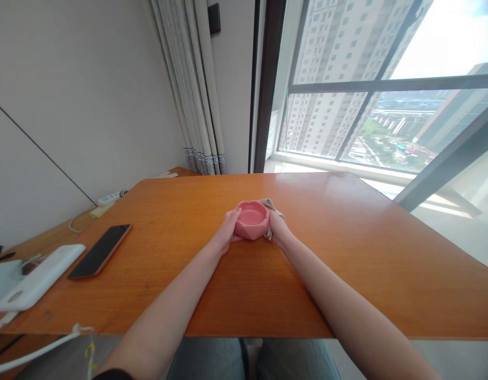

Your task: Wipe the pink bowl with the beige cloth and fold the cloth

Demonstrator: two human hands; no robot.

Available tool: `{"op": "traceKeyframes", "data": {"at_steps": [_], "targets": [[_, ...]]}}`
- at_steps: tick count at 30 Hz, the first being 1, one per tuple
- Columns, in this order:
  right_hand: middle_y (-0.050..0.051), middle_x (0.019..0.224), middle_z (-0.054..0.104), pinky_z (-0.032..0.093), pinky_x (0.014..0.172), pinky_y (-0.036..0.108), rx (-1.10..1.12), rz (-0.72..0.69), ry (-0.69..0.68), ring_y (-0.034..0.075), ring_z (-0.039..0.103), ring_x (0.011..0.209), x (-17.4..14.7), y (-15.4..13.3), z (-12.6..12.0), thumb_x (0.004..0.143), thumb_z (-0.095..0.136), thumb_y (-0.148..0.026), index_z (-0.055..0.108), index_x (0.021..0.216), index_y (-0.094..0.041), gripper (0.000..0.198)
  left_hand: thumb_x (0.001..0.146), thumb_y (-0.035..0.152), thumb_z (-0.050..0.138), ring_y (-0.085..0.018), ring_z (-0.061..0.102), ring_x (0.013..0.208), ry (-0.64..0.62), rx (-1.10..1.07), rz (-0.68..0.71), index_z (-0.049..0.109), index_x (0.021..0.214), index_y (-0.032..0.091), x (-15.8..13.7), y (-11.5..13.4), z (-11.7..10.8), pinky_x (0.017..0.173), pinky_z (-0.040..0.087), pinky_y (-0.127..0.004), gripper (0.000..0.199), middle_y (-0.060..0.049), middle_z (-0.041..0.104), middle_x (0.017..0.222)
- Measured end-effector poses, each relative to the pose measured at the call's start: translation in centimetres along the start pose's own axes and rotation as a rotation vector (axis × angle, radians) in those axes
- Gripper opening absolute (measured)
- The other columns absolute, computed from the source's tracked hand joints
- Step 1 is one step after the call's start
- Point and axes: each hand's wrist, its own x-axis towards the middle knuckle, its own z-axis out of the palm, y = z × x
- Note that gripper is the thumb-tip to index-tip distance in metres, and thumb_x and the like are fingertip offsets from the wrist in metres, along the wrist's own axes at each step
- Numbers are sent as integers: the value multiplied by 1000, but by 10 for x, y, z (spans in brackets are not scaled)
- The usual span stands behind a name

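Note:
A pink faceted ashtray (252,226) with a shallow round hollow is held just above or on the wooden table; I cannot tell whether it touches the wood. My left hand (228,228) is closed on its left side, thumb at the rim and fingers underneath. On the right side, my right hand (277,226) grips a greyish cloth (270,203) and presses it against the ashtray's outer wall. Part of the cloth sticks out behind the ashtray, and some hangs below the right fingers, which are mostly hidden.
The orange-brown table (307,279) spreads around both arms. At the left lie a black-screened phone (101,252) and a white power bank (40,277) with a white cable (38,352). A power strip (110,198) sits by the wall; a large window (358,121) is at the right.

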Motion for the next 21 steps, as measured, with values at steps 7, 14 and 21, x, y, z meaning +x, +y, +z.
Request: {"op": "traceKeyframes", "data": {"at_steps": [7,14,21], "targets": [[1,86,70,53,67,24,130,96,31,16,66,82,-6,8,12,68,65,-50,62,91,-22,36,83,50,49,-22,61,99,90,-142,65,58,115,21,6,0,-2,70,54,-31,44,-7,63,115],[0,78,67,53,66,23,-17,75,286,17,65,83,3,8,-4,65,69,-44,61,85,-20,32,73,42,67,-15,60,83,37,-23,6,55,109,22,5,-6,-2,66,53,-28,43,-5,63,102],[6,98,69,53,81,30,-184,78,165,22,62,101,-1,9,0,72,60,-52,64,92,-20,38,81,46,57,-18,60,92,145,-129,109,62,109,22,7,-3,-1,61,50,-22,37,-6,63,113]]}}
